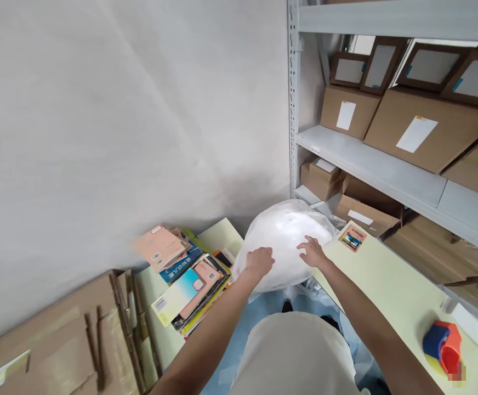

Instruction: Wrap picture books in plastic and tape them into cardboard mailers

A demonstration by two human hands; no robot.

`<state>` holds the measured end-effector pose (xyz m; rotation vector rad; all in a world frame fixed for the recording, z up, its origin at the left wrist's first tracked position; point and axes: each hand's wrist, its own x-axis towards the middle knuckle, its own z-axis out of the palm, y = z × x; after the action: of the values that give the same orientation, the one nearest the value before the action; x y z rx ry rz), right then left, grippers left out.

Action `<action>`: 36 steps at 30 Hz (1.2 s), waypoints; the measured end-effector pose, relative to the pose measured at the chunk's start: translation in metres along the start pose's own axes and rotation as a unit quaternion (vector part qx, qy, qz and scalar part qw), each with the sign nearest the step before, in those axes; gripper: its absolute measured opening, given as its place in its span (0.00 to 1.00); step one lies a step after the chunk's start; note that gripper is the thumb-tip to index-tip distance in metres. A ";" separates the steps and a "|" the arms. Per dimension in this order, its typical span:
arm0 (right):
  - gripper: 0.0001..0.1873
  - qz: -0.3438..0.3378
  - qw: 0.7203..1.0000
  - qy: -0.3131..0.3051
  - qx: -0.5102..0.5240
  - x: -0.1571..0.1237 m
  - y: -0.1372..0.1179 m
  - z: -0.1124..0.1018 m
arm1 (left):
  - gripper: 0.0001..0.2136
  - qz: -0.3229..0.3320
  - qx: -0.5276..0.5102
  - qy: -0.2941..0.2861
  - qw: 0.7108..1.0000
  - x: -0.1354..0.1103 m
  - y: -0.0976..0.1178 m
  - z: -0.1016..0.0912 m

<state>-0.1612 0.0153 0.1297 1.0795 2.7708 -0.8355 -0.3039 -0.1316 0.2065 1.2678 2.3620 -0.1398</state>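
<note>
A big white translucent plastic bag [284, 236] bulges between the two pale yellow tables, low in front of me. My left hand [259, 262] is curled on the bag's near left side, gripping the plastic. My right hand [313, 252] lies on top of the bag with its fingers spread and flat. Both forearms reach forward from the bottom of the view.
A messy stack of flat packaged items [189, 274] lies on the left table [218, 233]. Flattened cardboard [58, 345] leans at lower left. The right table [391, 285] bears a small colourful packet [352, 238] and a red-blue tape dispenser [442, 343]. Metal shelving [370, 164] with cardboard boxes stands at right.
</note>
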 end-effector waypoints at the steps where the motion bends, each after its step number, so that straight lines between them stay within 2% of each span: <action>1: 0.17 0.012 1.000 -0.013 -0.020 0.005 -0.004 0.003 | 0.11 0.007 -0.008 -0.009 1.000 0.001 -0.004 0.003; 4: 0.23 0.008 0.999 -0.019 -0.046 0.010 -0.006 0.004 | 0.11 0.027 -0.032 -0.010 0.999 0.001 -0.013 0.008; 7: 0.26 -0.007 0.999 0.002 -0.053 0.007 -0.004 -0.008 | 0.13 0.046 -0.062 0.005 0.997 -0.004 -0.022 0.009; 10: 0.23 0.011 0.994 0.100 -0.038 0.000 -0.013 -0.022 | 0.13 0.068 -0.108 0.050 0.991 -0.008 -0.031 0.005; 12: 0.21 0.003 0.987 0.158 0.009 -0.004 -0.026 -0.028 | 0.12 0.093 -0.141 0.085 0.982 -0.009 -0.035 0.001; 13: 0.22 -0.005 0.986 0.158 0.046 -0.006 -0.034 -0.029 | 0.12 0.105 -0.156 0.100 0.977 -0.009 -0.035 -0.001; 16: 0.29 0.013 0.981 0.072 0.180 -0.006 -0.057 -0.029 | 0.10 0.144 -0.190 0.126 0.963 -0.010 -0.030 -0.002; 19: 0.32 0.058 0.966 0.042 0.248 0.000 -0.070 -0.028 | 0.10 0.230 -0.220 0.118 0.941 -0.013 -0.019 0.003; 20: 0.30 0.060 0.966 0.047 0.248 0.002 -0.071 -0.029 | 0.09 0.270 -0.228 0.115 0.928 -0.014 -0.015 0.004; 22: 0.19 0.038 0.967 0.068 0.242 0.006 -0.071 -0.033 | 0.08 0.331 -0.235 0.136 0.904 -0.019 -0.012 0.003; 24: 0.09 -0.009 0.957 0.102 0.270 0.008 -0.067 -0.043 | 0.14 0.330 -0.233 0.216 0.889 -0.025 -0.015 -0.005; 27: 0.08 -0.067 0.909 0.132 0.390 0.008 -0.062 -0.063 | 0.19 0.227 -0.221 0.392 0.864 -0.034 -0.027 -0.028; 29: 0.10 -0.064 0.858 0.127 0.493 0.006 -0.060 -0.077 | 0.23 0.135 -0.210 0.481 0.841 -0.038 -0.038 -0.044; 30: 0.11 -0.053 0.828 0.131 0.543 0.005 -0.060 -0.084 | 0.27 0.092 -0.207 0.507 0.832 -0.038 -0.042 -0.050; 33: 0.15 -0.018 0.732 0.166 0.661 0.000 -0.058 -0.100 | 0.47 0.010 -0.236 0.523 0.819 -0.027 -0.050 -0.063; 34: 0.16 -0.011 0.710 0.175 0.682 -0.003 -0.056 -0.104 | 0.52 0.008 -0.262 0.516 0.816 -0.019 -0.051 -0.065; 36: 0.17 0.007 0.690 0.174 0.702 -0.010 -0.049 -0.112 | 0.59 0.040 -0.332 0.496 0.801 0.001 -0.049 -0.070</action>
<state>-0.1689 0.0352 0.2503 1.3276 1.8322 -3.2061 -0.3683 -0.1381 0.2623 1.1749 2.6571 1.6035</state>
